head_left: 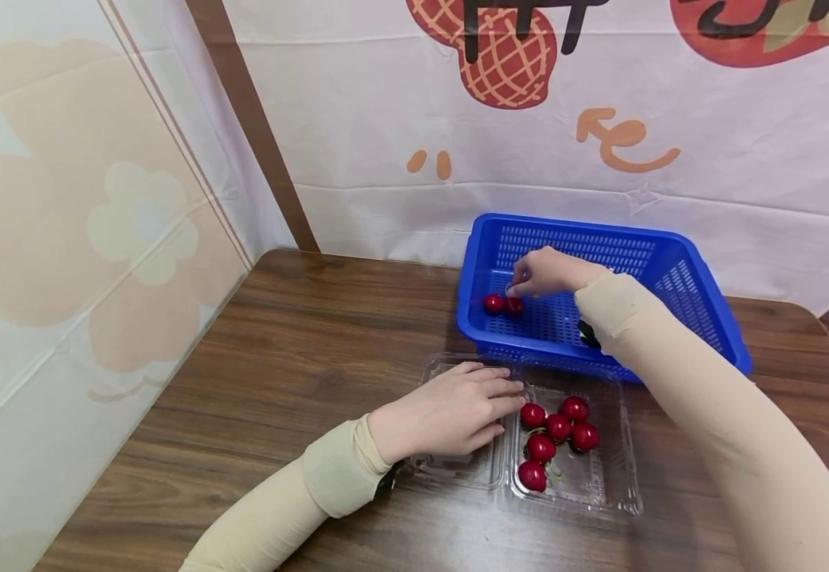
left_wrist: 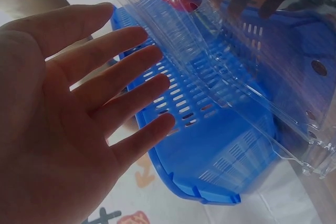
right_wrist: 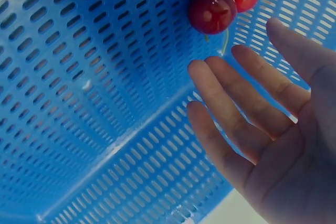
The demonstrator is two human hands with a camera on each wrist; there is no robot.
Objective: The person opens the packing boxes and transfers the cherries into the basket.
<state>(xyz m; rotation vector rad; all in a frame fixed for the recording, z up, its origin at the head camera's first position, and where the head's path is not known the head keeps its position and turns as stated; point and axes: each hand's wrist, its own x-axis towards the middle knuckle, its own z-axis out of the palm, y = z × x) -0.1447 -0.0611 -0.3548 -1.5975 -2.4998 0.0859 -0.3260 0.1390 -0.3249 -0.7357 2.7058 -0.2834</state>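
Two red cherries point(head_left: 493, 303) lie side by side in the left end of a blue plastic basket point(head_left: 700, 294). Reaching in from the right, my right hand point(head_left: 544, 272) has its fingertips close by them. In the right wrist view its loosely extended fingers stand apart from the cherries point(right_wrist: 212, 11), whose thin stems hang toward them. A hinged clear plastic box point(head_left: 629, 469) sits in front of the basket, with several cherries point(head_left: 559, 427) in its right half. Over the box's left half lies my left hand point(head_left: 453, 409), fingers spread and nearly straight; whether it presses down cannot be told.
Underneath everything is a brown wood-grain table point(head_left: 300, 349). A printed cloth point(head_left: 357, 103) hangs behind the basket, and another pale cloth panel point(head_left: 63, 238) rises along the table's left edge. The basket's raised rim stands around my right hand.
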